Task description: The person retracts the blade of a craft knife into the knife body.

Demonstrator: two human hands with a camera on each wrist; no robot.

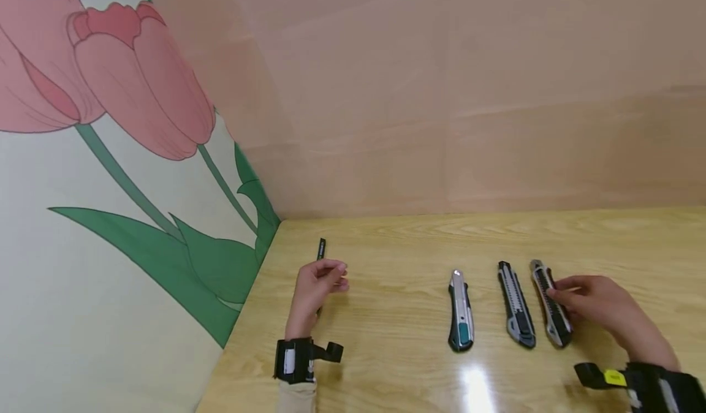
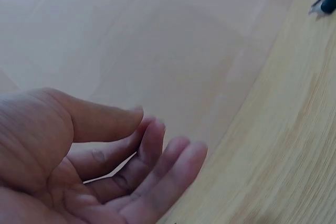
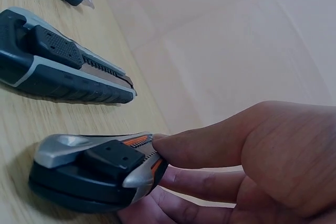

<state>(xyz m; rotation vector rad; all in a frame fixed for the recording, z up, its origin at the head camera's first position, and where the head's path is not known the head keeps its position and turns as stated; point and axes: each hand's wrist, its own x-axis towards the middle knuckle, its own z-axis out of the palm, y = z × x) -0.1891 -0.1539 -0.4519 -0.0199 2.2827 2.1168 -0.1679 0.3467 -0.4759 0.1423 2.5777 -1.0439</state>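
Note:
My right hand (image 1: 603, 306) pinches a black and silver box cutter (image 1: 553, 316) with orange trim, thumb on its near face and fingers behind. In the right wrist view this box cutter (image 3: 113, 161) stays close to the wooden surface; whether it touches it I cannot tell. To its left lies a grey and black box cutter (image 1: 516, 306), and beyond that a silver one with a teal slider (image 1: 460, 309). Over a slim black object (image 1: 322, 249), partly hidden, hovers my left hand (image 1: 315, 290). Its fingers are loosely bent with nothing between them.
The light wooden table (image 1: 386, 315) meets a pinkish-brown covered wall (image 1: 441, 125) at the back. On the left stands a white panel with printed pink tulips (image 1: 143, 82). A black strap with a camera mount (image 1: 298, 359) circles the left wrist.

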